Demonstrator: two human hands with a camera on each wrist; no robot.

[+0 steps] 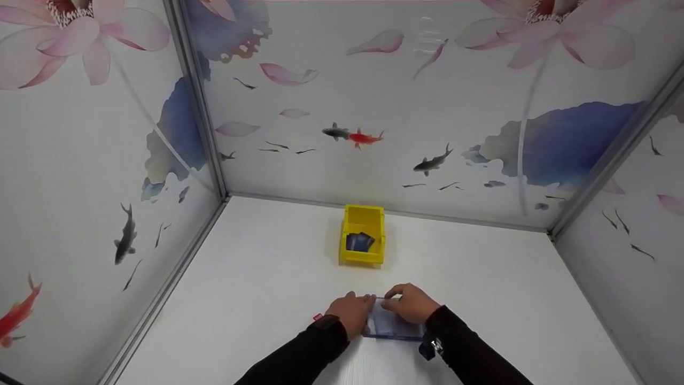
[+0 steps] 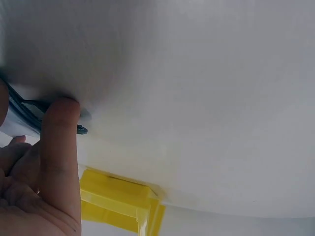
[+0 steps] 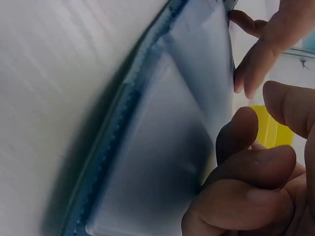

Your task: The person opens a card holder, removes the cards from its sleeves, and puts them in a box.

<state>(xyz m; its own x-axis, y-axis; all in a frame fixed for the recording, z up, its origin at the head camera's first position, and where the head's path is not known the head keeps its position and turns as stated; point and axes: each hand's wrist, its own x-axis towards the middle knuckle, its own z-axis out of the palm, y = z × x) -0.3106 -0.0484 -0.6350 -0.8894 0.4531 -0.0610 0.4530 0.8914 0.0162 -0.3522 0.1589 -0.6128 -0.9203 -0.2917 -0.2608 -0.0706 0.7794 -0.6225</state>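
Note:
On the white table lies a dark-blue-edged album (image 1: pixel 393 326) with clear sleeve pages. My left hand (image 1: pixel 350 313) rests at its left side. In the left wrist view, one straight finger (image 2: pixel 61 132) touches the album's dark corner (image 2: pixel 32 110). My right hand (image 1: pixel 414 303) is over the upper right of the pages. In the right wrist view its fingers (image 3: pixel 241 201) are loosely curled beside a clear sleeve (image 3: pixel 152 162), and the thumb stands apart with nothing visible between. Whether the hidden fingertips touch the sleeve cannot be told.
Beyond the album stands a yellow bin (image 1: pixel 363 216) with several dark blue cards (image 1: pixel 359 242) inside. White panels (image 1: pixel 299 176) printed with fish and lotus flowers enclose the table (image 1: pixel 267 267) at the back and both sides, joined by grey metal frames.

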